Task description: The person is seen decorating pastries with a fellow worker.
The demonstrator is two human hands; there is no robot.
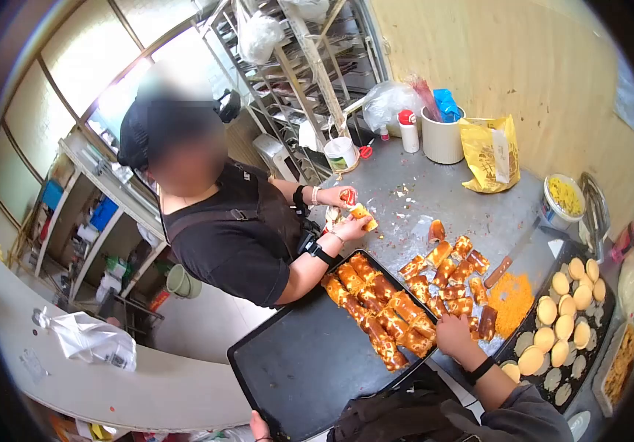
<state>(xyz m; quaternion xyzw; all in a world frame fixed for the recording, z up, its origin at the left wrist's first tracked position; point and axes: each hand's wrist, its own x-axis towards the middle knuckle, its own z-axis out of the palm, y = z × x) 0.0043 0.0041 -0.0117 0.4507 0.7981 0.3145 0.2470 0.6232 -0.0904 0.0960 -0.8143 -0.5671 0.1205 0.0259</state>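
Observation:
My left hand (259,426) grips the near left edge of a black baking tray (287,376). At the tray's right corner, my right hand (458,340) is closed on the rim, its fingertips partly hidden. Rows of browned, glazed bread rolls (380,309) fill the tray's right part; its left part is bare. Beside my right hand, several cut roll pieces (450,272) lie on the metal table (398,202), near orange crumbs (512,302). Across the tray, a co-worker in black (221,236) holds a yellowish roll piece (361,215) and something red.
A wooden-handled knife (500,271) lies by the crumbs. At right stands a dark tray of round pale cakes (564,317), with a tub of yellow filling (564,197) behind. A yellow bag (492,155) and white bucket (442,138) stand at the back. Tray racks (309,66) stand behind.

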